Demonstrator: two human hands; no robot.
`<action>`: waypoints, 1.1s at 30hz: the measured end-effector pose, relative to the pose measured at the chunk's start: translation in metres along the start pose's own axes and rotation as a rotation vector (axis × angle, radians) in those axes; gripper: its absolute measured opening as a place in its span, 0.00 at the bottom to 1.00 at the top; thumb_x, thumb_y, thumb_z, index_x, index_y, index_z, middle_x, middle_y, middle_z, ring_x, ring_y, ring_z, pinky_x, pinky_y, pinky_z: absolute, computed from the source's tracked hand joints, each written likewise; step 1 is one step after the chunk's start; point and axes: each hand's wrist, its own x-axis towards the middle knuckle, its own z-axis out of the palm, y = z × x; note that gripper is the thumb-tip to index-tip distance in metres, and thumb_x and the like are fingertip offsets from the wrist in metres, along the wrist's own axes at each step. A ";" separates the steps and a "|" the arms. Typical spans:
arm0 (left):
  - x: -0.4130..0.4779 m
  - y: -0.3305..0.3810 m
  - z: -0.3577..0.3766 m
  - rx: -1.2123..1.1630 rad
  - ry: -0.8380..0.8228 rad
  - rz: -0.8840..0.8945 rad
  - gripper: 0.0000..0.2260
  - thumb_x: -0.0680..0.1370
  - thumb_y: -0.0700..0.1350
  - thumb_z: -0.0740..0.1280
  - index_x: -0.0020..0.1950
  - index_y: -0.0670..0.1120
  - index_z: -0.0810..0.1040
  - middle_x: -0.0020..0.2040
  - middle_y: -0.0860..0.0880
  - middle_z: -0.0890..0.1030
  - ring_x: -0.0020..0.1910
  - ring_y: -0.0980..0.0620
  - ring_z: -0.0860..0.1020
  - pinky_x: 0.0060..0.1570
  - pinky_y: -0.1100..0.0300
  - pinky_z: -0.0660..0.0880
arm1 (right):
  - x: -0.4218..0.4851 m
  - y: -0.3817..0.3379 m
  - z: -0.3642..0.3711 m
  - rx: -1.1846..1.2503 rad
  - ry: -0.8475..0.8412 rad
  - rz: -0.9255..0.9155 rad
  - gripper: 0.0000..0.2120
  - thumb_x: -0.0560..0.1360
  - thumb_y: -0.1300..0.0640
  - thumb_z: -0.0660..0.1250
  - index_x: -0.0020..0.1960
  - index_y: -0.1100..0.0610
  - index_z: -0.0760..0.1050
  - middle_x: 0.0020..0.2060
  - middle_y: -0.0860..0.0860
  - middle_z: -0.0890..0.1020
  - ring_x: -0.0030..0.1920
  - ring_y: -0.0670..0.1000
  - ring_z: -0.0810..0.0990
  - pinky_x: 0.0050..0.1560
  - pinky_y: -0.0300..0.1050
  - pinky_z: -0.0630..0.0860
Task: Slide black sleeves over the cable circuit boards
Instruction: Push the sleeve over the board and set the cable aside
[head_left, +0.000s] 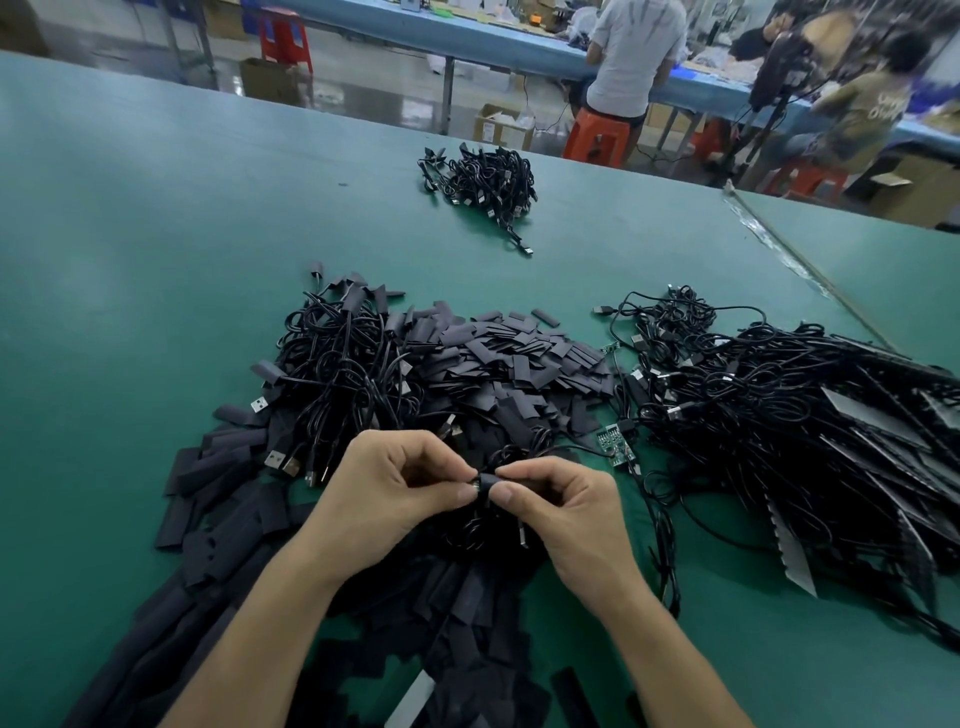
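Work looks partly done: left hand and right hand both pinch one black sleeve, seemingly part-way onto a circuit board, near centre of the surface. Sleeved cables lie left; a big heap of cables waits right.

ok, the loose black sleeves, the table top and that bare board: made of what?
Sleeves: thin matte black tubing, probably heat-shrink plastic; they lie pressed flat and bend easily.
Table top: green mat, likely rubber or vinyl, with a soft sheen.
Bare board: green laminate, seemingly fibreglass, with small parts on it.
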 end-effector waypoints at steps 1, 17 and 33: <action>0.000 0.000 0.000 -0.004 -0.004 0.002 0.07 0.68 0.39 0.78 0.40 0.50 0.86 0.39 0.45 0.86 0.38 0.51 0.84 0.42 0.62 0.80 | 0.000 0.000 0.000 -0.006 -0.008 0.005 0.06 0.65 0.51 0.78 0.43 0.47 0.86 0.37 0.55 0.86 0.36 0.49 0.82 0.39 0.44 0.79; -0.005 -0.002 0.000 -0.154 0.093 -0.034 0.10 0.63 0.40 0.79 0.41 0.46 0.84 0.40 0.42 0.86 0.39 0.50 0.84 0.42 0.63 0.80 | 0.002 0.003 0.010 0.019 0.041 -0.014 0.06 0.63 0.52 0.79 0.40 0.50 0.86 0.35 0.54 0.86 0.33 0.47 0.81 0.36 0.40 0.78; -0.006 -0.003 -0.002 -0.081 0.051 -0.036 0.09 0.70 0.28 0.75 0.44 0.40 0.82 0.39 0.43 0.85 0.36 0.52 0.83 0.39 0.63 0.80 | -0.005 0.011 0.014 -0.193 0.073 -0.164 0.13 0.67 0.57 0.80 0.46 0.43 0.83 0.43 0.40 0.85 0.46 0.42 0.84 0.47 0.32 0.76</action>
